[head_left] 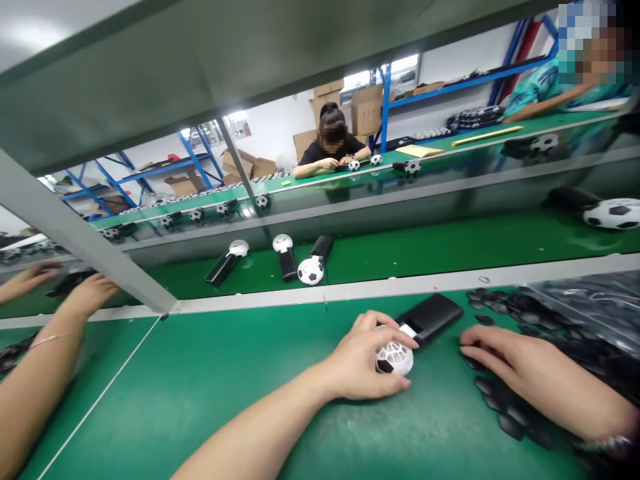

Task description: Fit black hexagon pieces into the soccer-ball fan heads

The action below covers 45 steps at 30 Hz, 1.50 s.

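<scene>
On the green table, my left hand (pixel 367 360) is wrapped round a white half-ball with a soccer pattern (pixel 397 360). A black rectangular case (pixel 434 319) is joined to that ball by a white piece and lies beyond it, towards the right. Further right, my right hand (pixel 520 367) has its thumb and fingers pinched together at the edge of a spread of small black pieces (pixel 510 413). A dark piece shows under its fingertips, partly hidden.
Beyond the metal rail (pixel 280 297), a green conveyor (pixel 430 250) carries several ball-and-case units. A plastic bag (pixel 595 307) lies at right. Another person's hands (pixel 90 293) work at far left; people sit across. A slanted post (pixel 100 233) stands left.
</scene>
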Available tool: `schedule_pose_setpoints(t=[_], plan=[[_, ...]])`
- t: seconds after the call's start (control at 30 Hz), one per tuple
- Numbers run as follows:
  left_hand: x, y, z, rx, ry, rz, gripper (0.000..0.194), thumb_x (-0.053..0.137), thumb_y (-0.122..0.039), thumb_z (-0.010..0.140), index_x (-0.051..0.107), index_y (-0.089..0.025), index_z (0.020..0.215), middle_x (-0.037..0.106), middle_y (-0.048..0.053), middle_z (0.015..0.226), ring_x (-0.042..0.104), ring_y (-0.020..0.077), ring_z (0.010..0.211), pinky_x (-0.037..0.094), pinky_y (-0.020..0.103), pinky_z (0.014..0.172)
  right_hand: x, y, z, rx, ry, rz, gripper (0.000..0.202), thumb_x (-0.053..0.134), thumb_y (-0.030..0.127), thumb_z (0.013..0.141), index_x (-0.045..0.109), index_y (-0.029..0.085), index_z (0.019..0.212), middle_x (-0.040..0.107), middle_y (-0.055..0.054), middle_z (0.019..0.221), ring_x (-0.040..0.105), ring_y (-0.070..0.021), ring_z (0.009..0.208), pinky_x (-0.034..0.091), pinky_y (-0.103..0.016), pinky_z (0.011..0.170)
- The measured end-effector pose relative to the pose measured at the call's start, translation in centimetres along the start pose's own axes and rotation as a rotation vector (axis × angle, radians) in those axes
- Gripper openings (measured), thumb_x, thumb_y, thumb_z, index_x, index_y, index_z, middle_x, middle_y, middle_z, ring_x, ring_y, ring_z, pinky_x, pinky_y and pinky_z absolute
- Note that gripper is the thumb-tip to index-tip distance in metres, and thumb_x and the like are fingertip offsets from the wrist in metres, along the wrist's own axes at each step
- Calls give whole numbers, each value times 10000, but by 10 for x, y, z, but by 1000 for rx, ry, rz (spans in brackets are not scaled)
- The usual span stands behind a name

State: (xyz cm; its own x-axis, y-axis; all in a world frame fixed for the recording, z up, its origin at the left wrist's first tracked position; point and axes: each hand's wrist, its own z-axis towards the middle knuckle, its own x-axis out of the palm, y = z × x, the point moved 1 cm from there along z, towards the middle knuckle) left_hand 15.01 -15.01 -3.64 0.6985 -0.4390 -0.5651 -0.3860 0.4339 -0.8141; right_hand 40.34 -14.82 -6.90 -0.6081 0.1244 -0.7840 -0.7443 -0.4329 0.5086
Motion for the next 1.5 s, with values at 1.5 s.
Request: schedule_pose_setpoints(t=[1.5], plan=[[16,-5,3,91,-146,-63,312,654,-125,619,565,-194,910,525,45,963,511,197,952,426,365,873,13,79,13,-127,49,221,106,616,278,796,540,206,804,581,-29,779,523,-207,777,434,-345,689]])
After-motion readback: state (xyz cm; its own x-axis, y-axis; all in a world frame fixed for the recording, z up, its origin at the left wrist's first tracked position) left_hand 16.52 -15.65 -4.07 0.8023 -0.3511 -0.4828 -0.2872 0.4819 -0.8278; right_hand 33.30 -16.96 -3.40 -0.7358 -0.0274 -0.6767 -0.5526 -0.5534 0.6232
